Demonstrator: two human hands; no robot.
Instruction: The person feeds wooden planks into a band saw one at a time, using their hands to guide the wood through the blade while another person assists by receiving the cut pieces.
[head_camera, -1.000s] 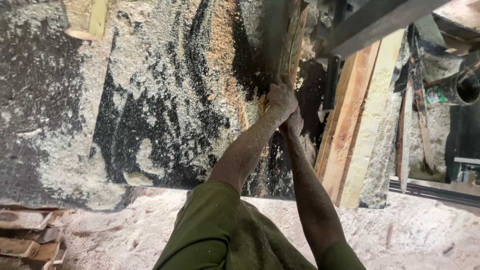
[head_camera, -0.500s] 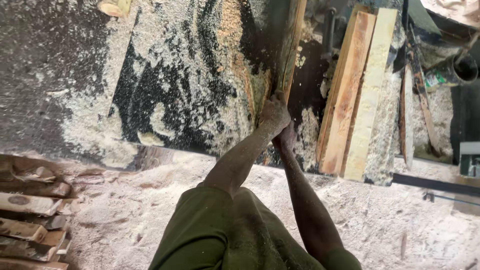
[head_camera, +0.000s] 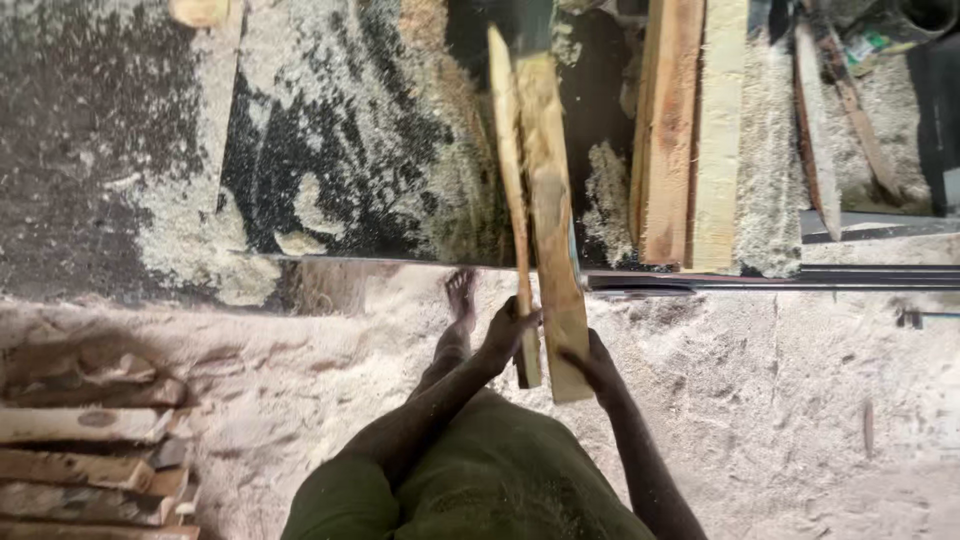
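Two rough boards held side by side, long axes running straight away from the body across the near edge of the sawdust-covered bench. Left hand closed on near end of thin strip; right hand gripping near end of wider slab. Far ends resting on bench, near ends overhanging sawdust floor.

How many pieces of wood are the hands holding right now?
2: a thin rough wooden strip in the left hand, and a wider pale wooden slab in the right hand, side by side over the saw table.
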